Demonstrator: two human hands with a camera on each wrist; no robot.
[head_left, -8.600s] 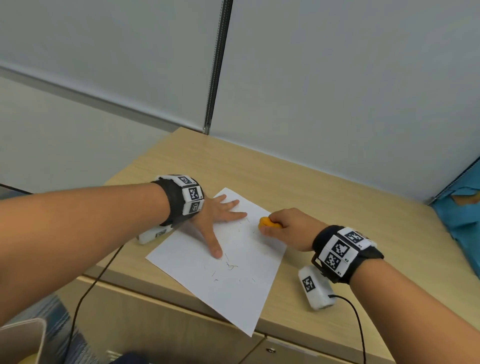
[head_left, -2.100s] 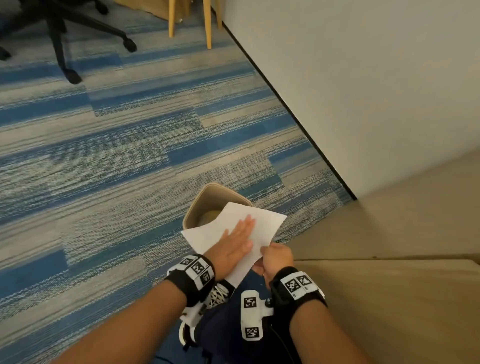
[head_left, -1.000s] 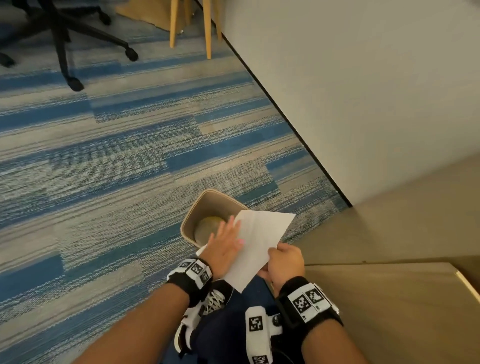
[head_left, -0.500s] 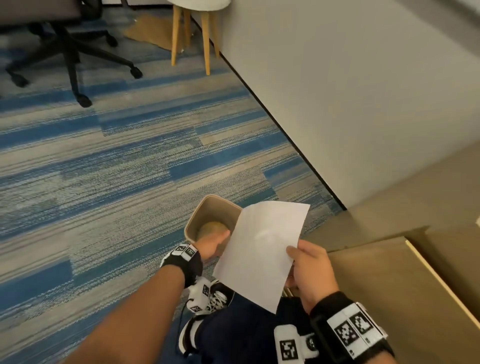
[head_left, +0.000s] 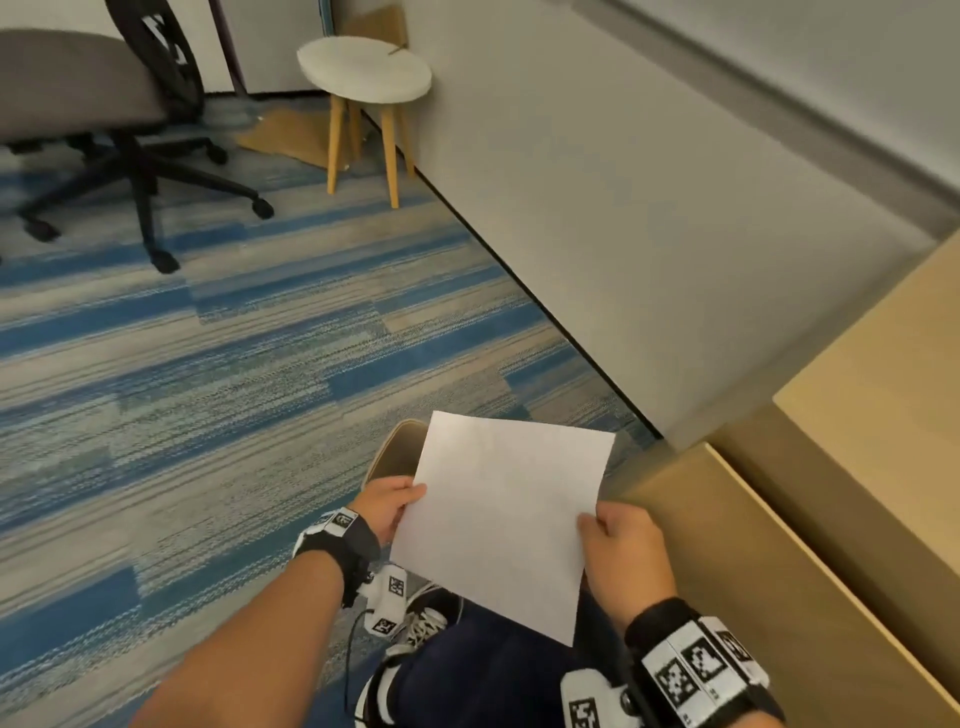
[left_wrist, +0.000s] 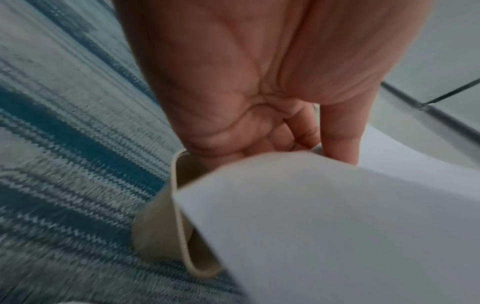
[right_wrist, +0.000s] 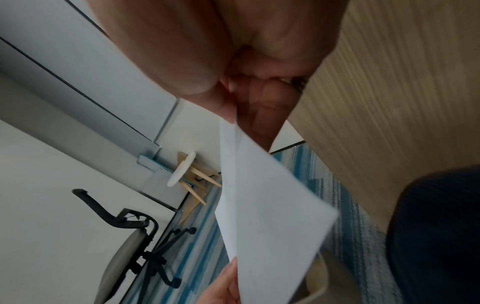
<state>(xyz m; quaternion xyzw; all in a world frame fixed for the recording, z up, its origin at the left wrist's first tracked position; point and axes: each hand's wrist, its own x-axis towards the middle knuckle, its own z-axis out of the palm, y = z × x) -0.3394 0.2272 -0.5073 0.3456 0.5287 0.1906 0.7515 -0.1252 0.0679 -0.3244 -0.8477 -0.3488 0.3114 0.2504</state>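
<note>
A white sheet of paper (head_left: 506, 514) hangs in the air above a beige waste bin (head_left: 397, 452) on the carpet. My left hand (head_left: 397, 501) pinches the sheet's left edge, thumb on top. My right hand (head_left: 613, 540) pinches its right edge. In the left wrist view the paper (left_wrist: 337, 226) covers most of the bin (left_wrist: 161, 222), and my left hand (left_wrist: 330, 148) has its thumb on the sheet. In the right wrist view the paper (right_wrist: 259, 216) runs down from my right hand (right_wrist: 241, 115). The bin's inside is hidden by the sheet.
A wooden cabinet (head_left: 779, 571) stands right beside my right hand. A grey partition wall (head_left: 623, 234) runs along the carpet. A white round stool (head_left: 363, 73) and an office chair (head_left: 104, 114) stand farther off. My dark trouser leg (head_left: 483, 675) and a shoe (head_left: 421, 623) lie below the paper.
My left hand went from lying flat on the sheet over the bin to pinching its left edge. The paper has risen and now faces up; the head view has lifted toward the room.
</note>
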